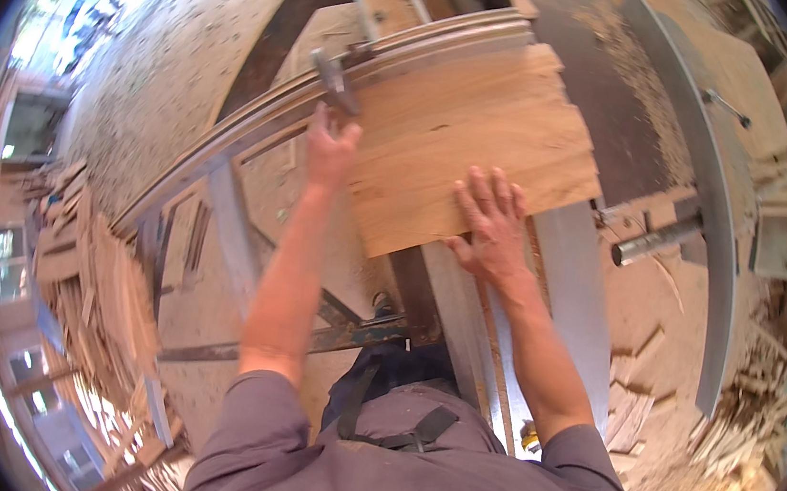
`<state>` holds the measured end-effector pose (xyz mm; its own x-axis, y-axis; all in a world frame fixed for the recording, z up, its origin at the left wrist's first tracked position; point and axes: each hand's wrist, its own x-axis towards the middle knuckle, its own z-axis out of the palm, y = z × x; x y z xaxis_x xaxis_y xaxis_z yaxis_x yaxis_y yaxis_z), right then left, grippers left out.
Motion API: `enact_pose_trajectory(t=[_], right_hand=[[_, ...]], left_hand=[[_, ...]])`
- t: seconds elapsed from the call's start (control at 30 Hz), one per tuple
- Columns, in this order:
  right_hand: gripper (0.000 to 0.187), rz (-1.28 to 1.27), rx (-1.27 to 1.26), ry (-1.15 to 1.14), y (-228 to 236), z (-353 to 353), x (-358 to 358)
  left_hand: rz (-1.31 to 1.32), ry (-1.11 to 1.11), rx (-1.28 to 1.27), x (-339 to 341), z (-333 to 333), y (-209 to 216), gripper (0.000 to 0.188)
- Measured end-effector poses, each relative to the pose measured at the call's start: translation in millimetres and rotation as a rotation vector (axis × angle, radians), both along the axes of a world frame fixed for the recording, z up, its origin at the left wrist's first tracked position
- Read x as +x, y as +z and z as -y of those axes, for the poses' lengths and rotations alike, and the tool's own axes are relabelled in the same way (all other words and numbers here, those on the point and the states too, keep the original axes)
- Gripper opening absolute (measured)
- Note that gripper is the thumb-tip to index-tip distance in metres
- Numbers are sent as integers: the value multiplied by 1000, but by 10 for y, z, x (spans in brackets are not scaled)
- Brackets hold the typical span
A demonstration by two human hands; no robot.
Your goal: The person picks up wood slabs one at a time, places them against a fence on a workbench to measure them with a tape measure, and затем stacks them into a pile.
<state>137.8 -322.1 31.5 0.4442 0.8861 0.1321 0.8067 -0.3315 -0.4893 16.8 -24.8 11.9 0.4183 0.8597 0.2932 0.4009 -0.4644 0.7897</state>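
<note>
A wide, flat wooden board (462, 138) with one jagged side lies on the saw table, its far edge along a long wood-and-metal fence (272, 123). My right hand (492, 222) rests flat on the board's near right part, fingers spread. At the board's left edge, my left hand (332, 148) has its fingers curled at the lower end of a grey metal piece (336, 81), which looks like a stop on the fence. That hand is slightly blurred, and its grip is partly hidden.
Metal table strips (561, 292) run toward my body. On the right stand a long curved-looking metal rail (707, 183) and a round metal bar (655, 240). Sawdust (642, 70) covers the dark surface beyond. Scrap wood piles (101, 291) lie left and right. An open steel frame (307, 337) is below.
</note>
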Motion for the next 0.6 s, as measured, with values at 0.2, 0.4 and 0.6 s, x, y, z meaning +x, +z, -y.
enact_pose_trajectory(t=[0.2,0.4,0.6], right_hand=[[58,36,76,51,-92,-84,196],[46,208,164,-88,-224,-290,305],[42,167,189,-84,-240,-231,348]], left_hand=[[178,58,-958,-366,460,-163,35],[171,64,-1035,-258,447,-146,24],[299,-3,-1127,-288,430,-270,28]])
